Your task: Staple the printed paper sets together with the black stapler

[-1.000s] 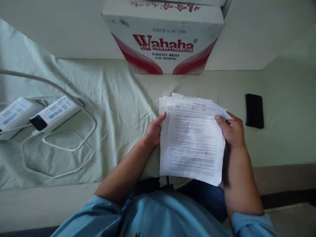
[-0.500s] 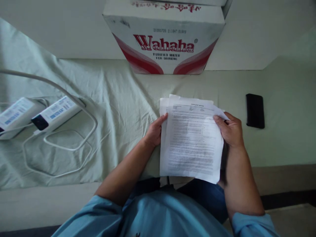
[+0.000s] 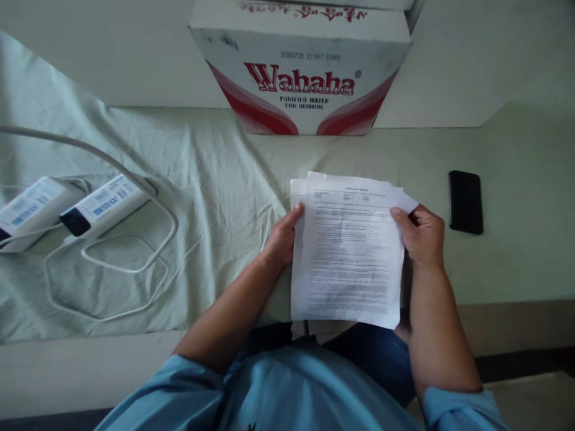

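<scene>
A bedroom at home: a bed under a wrinkled pale-green cotton sheet [image 3: 215, 179], a white-and-red cardboard drinking-water box [image 3: 300, 66] at 12 o'clock, white rectangular power adapters [image 3: 103, 203] at 9 o'clock.

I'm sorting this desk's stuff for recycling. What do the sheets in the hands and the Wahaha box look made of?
The sheets look like thin matte white office paper: printed text, edges that flex. The Wahaha box looks like printed cardboard with a scuffed, dull surface and folded flaps.

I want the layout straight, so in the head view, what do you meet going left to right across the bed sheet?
Two white power adapters with looped cable → left hand → stack of printed papers → right hand → black phone.
</scene>
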Motion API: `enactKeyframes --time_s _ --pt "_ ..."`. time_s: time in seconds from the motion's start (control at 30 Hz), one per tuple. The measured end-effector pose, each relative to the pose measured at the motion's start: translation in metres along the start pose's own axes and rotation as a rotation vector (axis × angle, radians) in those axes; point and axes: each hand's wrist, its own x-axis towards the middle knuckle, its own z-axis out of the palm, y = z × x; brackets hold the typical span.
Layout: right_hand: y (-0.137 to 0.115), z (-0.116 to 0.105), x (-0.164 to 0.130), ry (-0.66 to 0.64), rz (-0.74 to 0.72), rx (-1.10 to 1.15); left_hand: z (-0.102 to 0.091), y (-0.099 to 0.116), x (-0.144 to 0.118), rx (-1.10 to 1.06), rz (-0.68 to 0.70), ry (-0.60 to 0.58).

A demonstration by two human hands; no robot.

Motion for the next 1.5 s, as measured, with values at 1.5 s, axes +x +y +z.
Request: enactKeyframes --time_s 1.5 --pt "-0.015 0.022 -0.019 0.13 -0.059 0.003 0.011 -0.004 -0.006 0.092 0.142 0.083"
